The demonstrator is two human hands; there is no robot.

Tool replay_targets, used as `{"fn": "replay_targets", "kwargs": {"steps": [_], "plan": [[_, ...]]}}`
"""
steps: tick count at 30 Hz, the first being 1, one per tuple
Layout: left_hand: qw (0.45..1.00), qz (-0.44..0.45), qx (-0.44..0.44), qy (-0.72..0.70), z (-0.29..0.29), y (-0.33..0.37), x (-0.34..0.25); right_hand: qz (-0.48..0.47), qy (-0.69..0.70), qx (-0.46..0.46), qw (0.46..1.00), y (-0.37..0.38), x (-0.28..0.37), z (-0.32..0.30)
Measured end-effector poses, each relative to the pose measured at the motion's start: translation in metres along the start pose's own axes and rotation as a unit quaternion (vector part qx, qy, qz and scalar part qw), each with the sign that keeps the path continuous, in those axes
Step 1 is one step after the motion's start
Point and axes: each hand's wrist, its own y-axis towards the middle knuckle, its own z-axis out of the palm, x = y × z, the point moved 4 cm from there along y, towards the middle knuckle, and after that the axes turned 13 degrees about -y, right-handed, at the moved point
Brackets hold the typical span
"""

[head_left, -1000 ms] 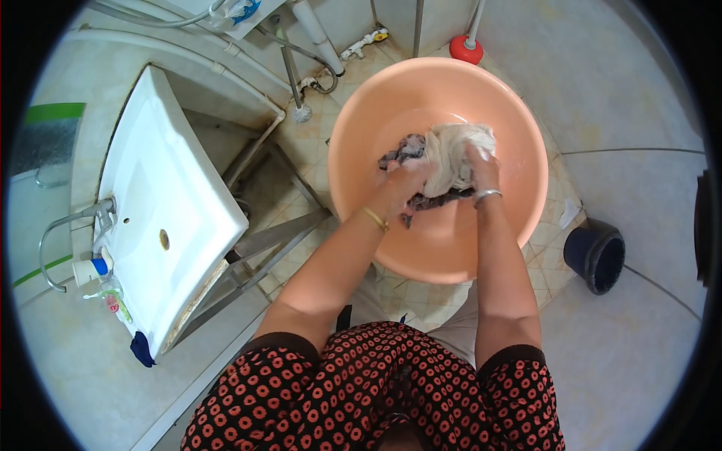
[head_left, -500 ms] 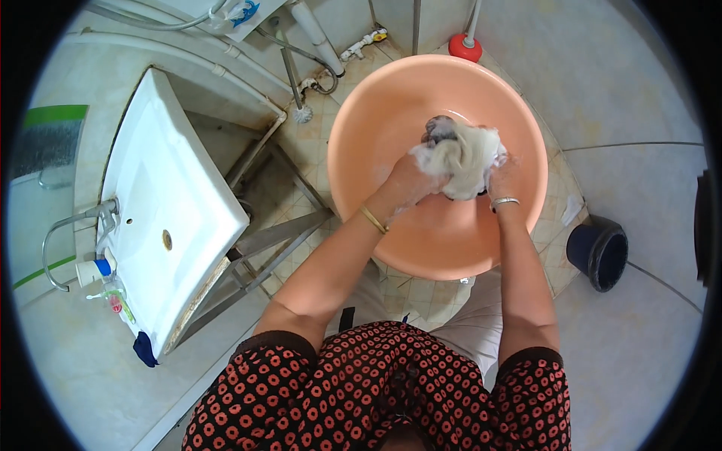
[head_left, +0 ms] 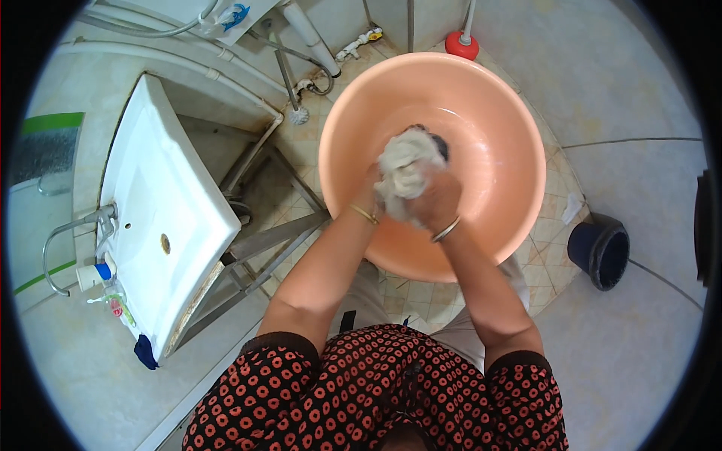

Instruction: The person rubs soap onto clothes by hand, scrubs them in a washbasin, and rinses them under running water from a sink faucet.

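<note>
Both hands grasp a bunched cream cloth: left hand at its left side, right hand, blurred, at its lower right. The cloth is within the round peach basin; dark fabric shows at its right edge.

Forearms stretched forward, converging; hands close together, blurred, finger pose hard to tell.

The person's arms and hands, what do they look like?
The short black fabric sleeves have coral-red rings and plain dark cuffs. The left hand has a thin gold-coloured bracelet at its wrist; the right hand has a silver-coloured bangle. Neither wears a glove.
</note>
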Motion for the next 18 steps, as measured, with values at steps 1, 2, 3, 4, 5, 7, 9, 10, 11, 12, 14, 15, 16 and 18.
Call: {"fn": "replay_targets", "kwargs": {"steps": [1,2,3,4,5,7,9,10,11,12,14,15,16,18], "plan": [[0.999,-0.013,-0.014,0.033,0.008,-0.004,0.004,-0.016,-0.034,-0.064,0.997,0.003,-0.013,0.002],[0.997,-0.031,-0.022,0.065,0.020,-0.005,0.011,0.087,0.075,-0.036,0.993,0.023,-0.061,0.015],[0.985,-0.007,-0.060,0.160,0.026,-0.008,0.007,0.103,0.063,-0.025,0.992,0.034,-0.090,0.019],[0.985,-0.007,-0.058,0.160,0.037,-0.010,0.004,0.117,0.049,-0.015,0.992,0.044,-0.119,0.021],[0.929,0.045,-0.015,0.368,0.046,-0.016,-0.005,0.130,-0.026,0.054,0.990,0.044,-0.109,-0.001],[0.824,0.093,0.025,0.558,0.044,-0.021,-0.010,0.136,0.038,0.034,0.989,0.048,-0.119,0.003],[0.679,0.202,0.090,0.700,0.029,-0.011,0.002,0.169,0.176,0.039,0.969,0.061,-0.161,0.027],[0.591,0.251,0.113,0.758,0.024,-0.010,0.005,0.168,0.176,0.041,0.969,0.062,-0.146,0.025],[0.634,0.247,0.121,0.723,0.028,-0.013,0.002,0.115,0.049,0.068,0.990,0.061,-0.111,0.020],[0.636,0.244,0.123,0.722,0.041,-0.014,0.000,0.062,-0.081,0.092,0.991,0.057,-0.083,0.020],[0.993,-0.103,0.017,0.055,0.047,-0.007,0.007,0.103,-0.016,0.123,0.987,0.049,-0.057,0.028],[0.993,0.001,-0.077,0.094,0.035,-0.002,-0.001,0.086,-0.010,0.095,0.992,0.041,-0.032,0.024],[0.992,0.003,-0.079,0.093,0.019,0.000,-0.002,0.072,-0.005,0.065,0.995,0.029,-0.007,0.015],[0.990,-0.056,-0.092,0.089,-0.015,0.004,-0.005,-0.083,-0.047,0.011,0.995,0.002,0.039,0.004]]}}
